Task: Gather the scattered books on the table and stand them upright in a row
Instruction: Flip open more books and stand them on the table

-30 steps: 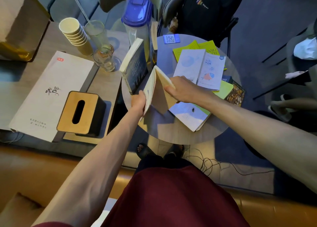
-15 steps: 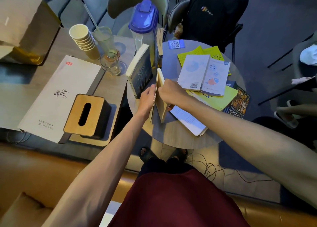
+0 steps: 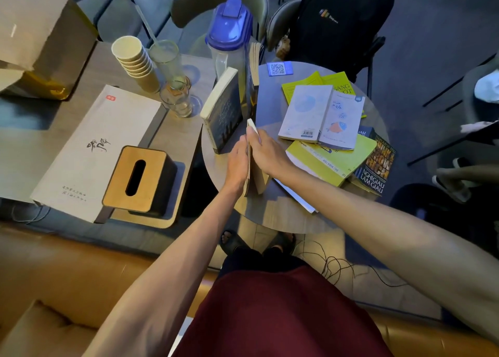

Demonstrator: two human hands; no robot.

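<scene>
Left hand (image 3: 237, 162) flat against it, right hand (image 3: 267, 154) clasping its top, a person steadies a thin tan paperback (image 3: 258, 180) upright on the round grey table (image 3: 270, 213). It seems bound for the row begun by the standing dark-blue book (image 3: 225, 113) at 11 o'clock. Scattered flat books (image 3: 332, 159) wait at 3 o'clock.

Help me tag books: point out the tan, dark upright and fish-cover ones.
tan book (image 3: 256, 181), head view, lower cover.
dark upright book (image 3: 225, 116), head view, front cover.
fish-cover book (image 3: 339, 121), head view, front cover.
</scene>
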